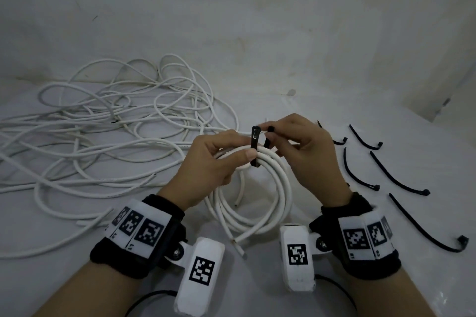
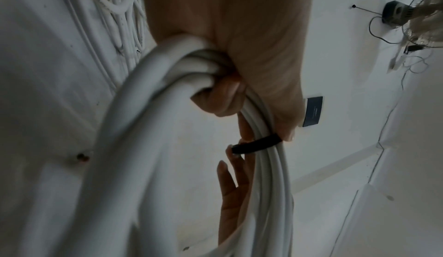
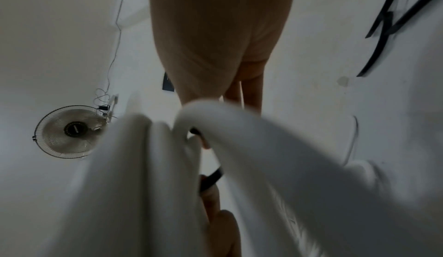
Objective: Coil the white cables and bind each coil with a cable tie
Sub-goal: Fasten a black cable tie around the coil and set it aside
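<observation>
A coil of white cable point(image 1: 257, 203) hangs upright between my hands above the table. My left hand point(image 1: 221, 157) grips the top of the coil point(image 2: 167, 94), thumb pressing a black cable tie point(image 1: 254, 147) against the strands. The tie point(image 2: 256, 144) wraps round the bundle. My right hand point(image 1: 296, 147) pinches the tie's upper end near its head with thumb and forefinger. In the right wrist view the coil point(image 3: 148, 175) is blurred and close, with the black tie point(image 3: 212, 179) showing between the strands. A tangled heap of loose white cables point(image 1: 116, 123) lies to the left.
Several spare black cable ties point(image 1: 396, 175) lie on the white table point(image 1: 334, 304) to the right of my hands. A white wall point(image 1: 257, 20) stands behind. The wrist views show a fan point(image 3: 69, 131) on the wall.
</observation>
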Demonstrator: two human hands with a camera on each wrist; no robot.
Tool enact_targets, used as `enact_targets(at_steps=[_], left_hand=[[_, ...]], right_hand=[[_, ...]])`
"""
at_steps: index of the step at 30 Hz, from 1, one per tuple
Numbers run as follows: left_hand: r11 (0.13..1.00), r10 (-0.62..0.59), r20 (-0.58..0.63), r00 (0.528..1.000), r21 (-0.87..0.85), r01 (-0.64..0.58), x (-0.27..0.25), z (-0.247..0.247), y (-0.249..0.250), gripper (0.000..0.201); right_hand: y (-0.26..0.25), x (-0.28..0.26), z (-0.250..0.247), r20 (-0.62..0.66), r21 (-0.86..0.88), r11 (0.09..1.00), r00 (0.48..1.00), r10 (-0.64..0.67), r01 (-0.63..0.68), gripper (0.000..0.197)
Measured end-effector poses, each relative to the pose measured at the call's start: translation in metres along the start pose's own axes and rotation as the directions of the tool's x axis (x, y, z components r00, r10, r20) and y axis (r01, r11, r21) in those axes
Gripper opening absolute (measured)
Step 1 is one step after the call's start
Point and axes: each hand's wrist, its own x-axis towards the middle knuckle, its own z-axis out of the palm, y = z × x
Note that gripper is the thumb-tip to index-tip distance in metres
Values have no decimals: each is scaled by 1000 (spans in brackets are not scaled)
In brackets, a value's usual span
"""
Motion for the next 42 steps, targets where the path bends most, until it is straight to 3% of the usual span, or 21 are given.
enact_targets(at_steps=[10,24,28,33,39,42], left_hand=[[994,-105,65,992,35,103,-1,-3,0,9],[986,-147,-15,989,81,147,-1,3,1,25],[988,-105,-21,994,108,106,-1,4,2,15],[990,-91,-83,992,98,99,-1,4,4,8],[985,-130,-107,986,104,141,0,4,5,12],[982,-161,-90,983,89,169,-1,3,3,14]], right_hand=[[4,0,2,136,-113,988,987,-88,104,21],[0,-1,5,145,-106,983,980,-136,152,28],[-1,-2,4,75,-25,999,996,-43,45,24],[-6,-1,2,96,163,978,989,114,-128,23],[-7,0,-2,242,348,887,943,227,-303,4],[-4,0,-3,334,369,852,909,251,-371,12]])
